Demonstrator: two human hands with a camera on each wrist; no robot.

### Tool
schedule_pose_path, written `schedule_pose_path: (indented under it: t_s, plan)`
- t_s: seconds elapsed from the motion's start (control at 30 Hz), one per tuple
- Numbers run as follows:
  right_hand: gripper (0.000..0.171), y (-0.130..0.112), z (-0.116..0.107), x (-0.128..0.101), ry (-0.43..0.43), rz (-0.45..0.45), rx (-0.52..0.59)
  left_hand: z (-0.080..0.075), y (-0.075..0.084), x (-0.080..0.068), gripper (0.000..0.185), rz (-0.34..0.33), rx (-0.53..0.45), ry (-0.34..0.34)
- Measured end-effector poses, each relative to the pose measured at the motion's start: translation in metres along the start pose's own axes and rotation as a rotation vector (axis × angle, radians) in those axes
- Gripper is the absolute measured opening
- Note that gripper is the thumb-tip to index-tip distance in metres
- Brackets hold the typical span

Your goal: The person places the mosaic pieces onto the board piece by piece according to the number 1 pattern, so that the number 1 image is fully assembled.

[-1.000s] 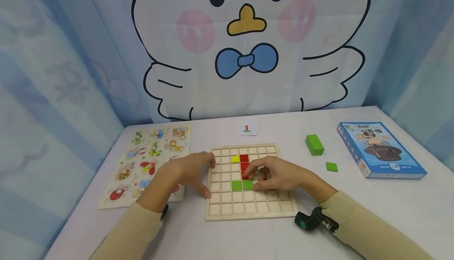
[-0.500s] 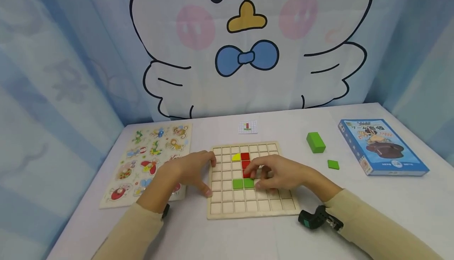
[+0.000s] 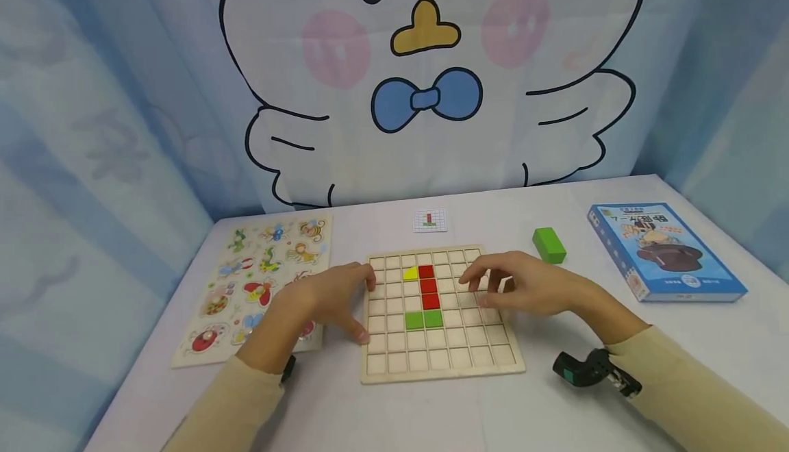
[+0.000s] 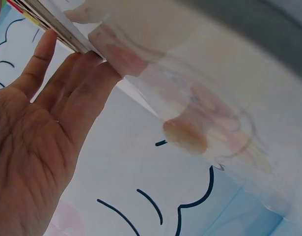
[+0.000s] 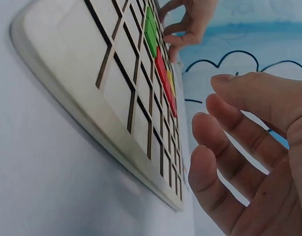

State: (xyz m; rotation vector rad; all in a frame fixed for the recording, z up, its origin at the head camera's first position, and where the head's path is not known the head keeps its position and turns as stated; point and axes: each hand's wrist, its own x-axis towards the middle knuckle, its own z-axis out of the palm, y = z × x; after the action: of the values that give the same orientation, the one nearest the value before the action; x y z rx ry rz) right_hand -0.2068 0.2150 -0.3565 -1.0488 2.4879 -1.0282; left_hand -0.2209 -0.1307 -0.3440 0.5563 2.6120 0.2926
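Note:
A wooden grid board (image 3: 444, 359) lies in the middle of the table. In it sit a yellow triangle (image 3: 409, 274), a column of three red tiles (image 3: 429, 286) and two green tiles (image 3: 423, 319) side by side below them. My left hand (image 3: 354, 301) rests with straight fingers against the board's left edge (image 4: 57, 24). My right hand (image 3: 487, 286) hovers over the board's right side, fingers loosely bent, holding nothing. In the right wrist view the right hand (image 5: 249, 162) is apart from the board (image 5: 116, 98), with the green tiles (image 5: 151, 32) farther off.
A green block (image 3: 548, 244) lies right of the board, and a blue box (image 3: 666, 250) farther right. A small pattern card (image 3: 429, 220) sits behind the board. An animal puzzle board (image 3: 259, 274) lies at the left. A curtain with a cartoon bird hangs behind the table.
My right hand has let go of the green tile in the board and moved up and to the right; it now hides the small green tile on the table. The left hand stays put.

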Motion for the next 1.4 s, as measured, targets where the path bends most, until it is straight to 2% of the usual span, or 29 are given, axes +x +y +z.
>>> schedule_pose_path:
  t_s: [0.37,0.5,0.73,1.1,1.4]
  plan:
    - [0.039,0.012,-0.023,-0.033,0.095,0.083,-0.112,0.0,-0.002,0.002,0.073,0.019,0.018,0.002]
    - [0.039,0.019,-0.027,-0.042,0.15,0.093,-0.147,0.0,-0.004,-0.001,0.072,-0.001,0.025,0.005]
    - [0.038,0.036,-0.036,-0.065,0.267,0.102,-0.206,0.0,-0.005,-0.001,0.071,0.009,-0.005,0.006]
    - [0.042,0.055,-0.051,-0.085,0.329,0.082,-0.294,-0.007,-0.001,0.004,0.073,0.025,0.017,0.012]
    - [0.051,0.065,-0.05,-0.092,0.288,0.213,-0.263,-0.002,-0.002,-0.002,0.073,-0.018,-0.009,-0.005]
